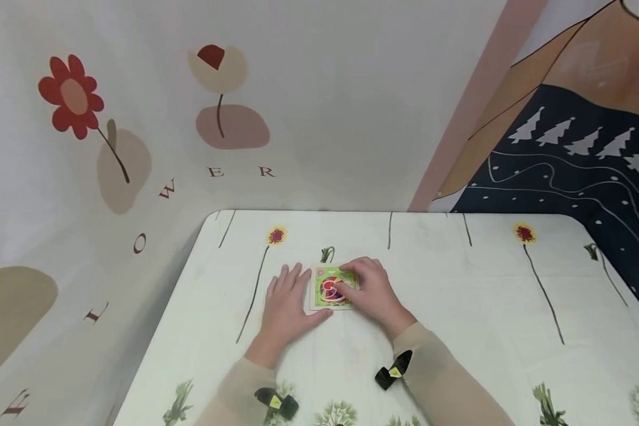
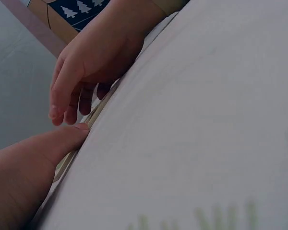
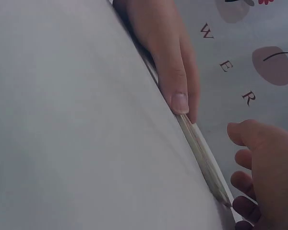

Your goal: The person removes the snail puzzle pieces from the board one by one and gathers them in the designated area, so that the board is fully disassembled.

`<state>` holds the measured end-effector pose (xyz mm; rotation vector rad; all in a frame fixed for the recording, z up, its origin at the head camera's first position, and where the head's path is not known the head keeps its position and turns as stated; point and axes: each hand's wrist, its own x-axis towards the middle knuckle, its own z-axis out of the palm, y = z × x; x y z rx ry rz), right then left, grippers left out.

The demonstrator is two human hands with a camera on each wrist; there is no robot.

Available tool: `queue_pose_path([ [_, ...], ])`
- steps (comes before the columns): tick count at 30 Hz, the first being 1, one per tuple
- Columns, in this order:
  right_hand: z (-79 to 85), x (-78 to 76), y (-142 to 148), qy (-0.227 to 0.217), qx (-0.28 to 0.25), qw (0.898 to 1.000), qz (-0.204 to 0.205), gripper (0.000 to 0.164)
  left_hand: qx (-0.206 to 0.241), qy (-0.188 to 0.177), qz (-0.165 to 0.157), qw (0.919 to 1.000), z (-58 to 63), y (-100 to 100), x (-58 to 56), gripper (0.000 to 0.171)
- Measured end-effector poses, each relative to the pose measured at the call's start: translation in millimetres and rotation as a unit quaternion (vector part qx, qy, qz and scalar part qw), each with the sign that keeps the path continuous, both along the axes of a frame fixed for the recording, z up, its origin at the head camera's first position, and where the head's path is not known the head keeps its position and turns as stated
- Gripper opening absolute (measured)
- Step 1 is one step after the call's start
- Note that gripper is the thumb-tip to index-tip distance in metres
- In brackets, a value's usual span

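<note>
A small stack of square picture cards (image 1: pixel 326 300) lies on the table, its green-bordered top showing a round red and blue design. My left hand (image 1: pixel 287 307) rests beside its left side, fingers straight and thumb along the near edge. In the right wrist view, the left thumb (image 3: pixel 179 102) touches the edge of the layered stack (image 3: pixel 204 163). Over the stack's right side is my right hand (image 1: pixel 373 290), thumb and forefinger reaching above the top card. Its loosely bent fingers (image 3: pixel 245 160) look apart from the stack in that view.
The table (image 1: pixel 458 319) has a white cloth printed with flowers and stems. Behind it hangs a pale curtain (image 1: pixel 341 118) with flower shapes and letters. A dark blue panel with white trees (image 1: pixel 564 171) stands at the right.
</note>
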<state>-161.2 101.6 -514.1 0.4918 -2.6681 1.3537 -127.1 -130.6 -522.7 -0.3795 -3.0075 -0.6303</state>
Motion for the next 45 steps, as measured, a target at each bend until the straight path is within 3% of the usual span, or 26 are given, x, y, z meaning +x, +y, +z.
queue_pose_path([
  [6,-4.4,-6.5,-17.5,0.024,0.052,0.998,-0.008,0.032,0.007,0.003,-0.004,1.0000,-0.3,1.1,0.8,0.103],
  [17,0.4,-13.0,-38.8,-0.004,0.152,0.987,-0.048,0.027,-0.002,0.011,-0.003,0.9999,-3.2,0.0,-1.6,0.102],
  [27,0.4,-3.3,-50.5,0.004,0.221,0.974,-0.055,0.026,-0.016,0.001,0.001,0.9999,-3.6,0.7,-0.8,0.104],
  [35,6.1,-1.5,-53.3,0.002,0.223,0.973,-0.063,0.025,-0.012,0.007,0.001,0.9999,-3.6,1.2,-3.1,0.104],
  [45,3.0,-6.5,-52.8,-0.008,0.189,0.980,-0.068,0.023,-0.009,0.009,-0.002,0.9999,-2.6,0.8,-3.6,0.103],
])
